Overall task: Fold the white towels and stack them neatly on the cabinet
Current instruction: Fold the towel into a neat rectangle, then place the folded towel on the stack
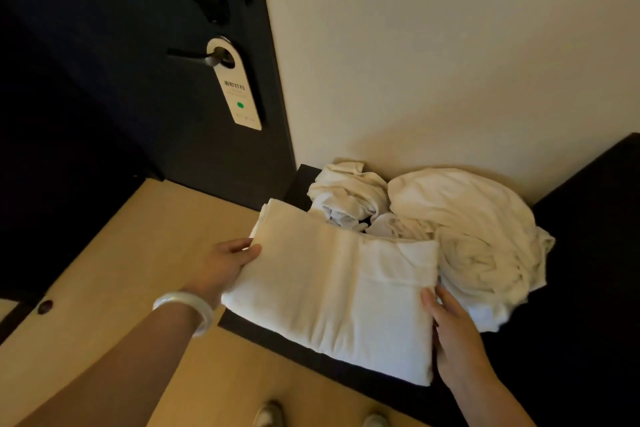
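Down at the very bottom, the tips of two shoes (268, 414) peek out on the light wood floor (138, 253). Just above them, two bare arms reach out. The left hand (225, 262) has a white bracelet (185, 310) on its wrist. This hand holds the left edge of the folded towel (332, 291): its thumb lies on top and its fingers go under, out of sight. The right hand (453, 336) is at the right edge of the same towel. Its fingers look nearly straight and press flat against the side, with the thumb tip on top.

The folded towel is white and thick. It lies on the near left corner of the dark cabinet (571, 340), and its left end sticks out past the edge, over the floor.

Behind it, two more white towels sit on the cabinet, all scrunched up. The big crumpled towel (474, 239) is on the right, touching the folded one. The small crumpled towel (349, 194) is at the back left, near the wall (450, 45).

Farther off on the left is a dark door (104, 97). A paper sign (237, 87) with a green dot hangs from its handle (204, 57).
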Motion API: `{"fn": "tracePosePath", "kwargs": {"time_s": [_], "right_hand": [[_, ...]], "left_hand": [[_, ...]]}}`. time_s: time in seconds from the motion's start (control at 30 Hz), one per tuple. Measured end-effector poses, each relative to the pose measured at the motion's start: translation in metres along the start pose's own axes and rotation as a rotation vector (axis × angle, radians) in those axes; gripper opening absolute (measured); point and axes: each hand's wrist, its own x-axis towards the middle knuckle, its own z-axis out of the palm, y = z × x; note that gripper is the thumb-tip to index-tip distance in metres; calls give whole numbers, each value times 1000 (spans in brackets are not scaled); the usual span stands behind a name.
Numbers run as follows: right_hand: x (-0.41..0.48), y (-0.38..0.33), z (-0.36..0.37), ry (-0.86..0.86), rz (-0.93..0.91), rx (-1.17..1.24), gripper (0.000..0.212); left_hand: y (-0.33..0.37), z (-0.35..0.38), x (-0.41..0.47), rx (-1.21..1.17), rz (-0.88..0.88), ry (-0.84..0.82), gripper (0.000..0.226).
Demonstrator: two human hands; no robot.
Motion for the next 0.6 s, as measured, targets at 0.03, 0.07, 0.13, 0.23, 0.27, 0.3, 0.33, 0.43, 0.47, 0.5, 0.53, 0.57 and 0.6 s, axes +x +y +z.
{"fn": "tracePosePath", "kwargs": {"time_s": [0.03, 0.07, 0.13, 0.23, 0.27, 0.3, 0.33, 0.43, 0.47, 0.5, 0.53, 0.57, 0.6], "right_hand": [[5, 3, 4, 16, -9, 16, 39], [10, 7, 8, 33, -9, 35, 42], [22, 18, 16, 47, 37, 42, 43], [35, 36, 29, 42, 147, -2, 39], [39, 41, 32, 44, 157, -4, 40], [42, 44, 35, 61, 154, -12, 41], [45, 46, 37, 91, 139, -34, 42], [46, 44, 43, 248, 55, -123, 31], [44, 42, 46, 272, 18, -129, 26], [41, 42, 49, 277, -20, -124, 19], [38, 41, 53, 274, -54, -111, 13], [36, 42, 57, 274, -74, -102, 9], [35, 44, 61, 284, -75, -97, 9]], "left_hand": [[3, -4, 12, -9, 9, -27, 17], [4, -7, 26, 3, 10, -50, 24], [0, -8, 50, 64, 8, -95, 33], [-17, -9, 76, 232, -56, -199, 40], [-23, -10, 81, 280, -80, -229, 42], [-27, -12, 84, 314, -94, -244, 44], [-30, -15, 87, 330, -97, -247, 44], [-32, -21, 93, 312, -56, -265, 39], [-30, -24, 95, 271, -38, -269, 37], [-29, -26, 96, 220, -19, -265, 36], [-29, -28, 98, 174, 2, -254, 32], [-31, -30, 99, 147, 19, -238, 27], [-33, -31, 100, 143, 23, -228, 23]]}}
